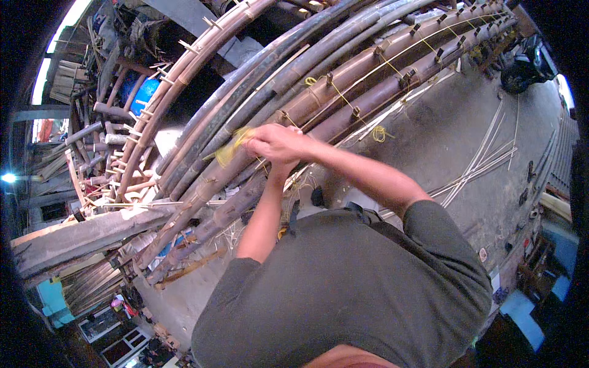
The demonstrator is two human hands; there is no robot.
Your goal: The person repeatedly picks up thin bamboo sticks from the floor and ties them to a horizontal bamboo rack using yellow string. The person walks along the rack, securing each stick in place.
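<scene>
My right hand (274, 142) is closed on a bundle of yellow cord (230, 149), smeared by motion. It reaches across to the left, over a brown bamboo pole (300, 109). My left hand (286, 164) lies beneath the right wrist, close to the same pole. Most of its fingers are hidden, so what they grip does not show. Along this pole and the darker bamboo pole (343, 119) beside it stand short pegs (356, 111). Thin yellow cord (339, 95) runs between the pegs, and a loose yellow coil (380, 133) hangs by the poles.
Several grey bamboo poles (245, 98) lie beyond, with a pegged bamboo pole (169, 80) farther left. A concrete ledge (92, 239) sits at the left. Thin bamboo strips (475, 165) cross on the grey floor (442, 129). A black bag (527, 67) is at the far right.
</scene>
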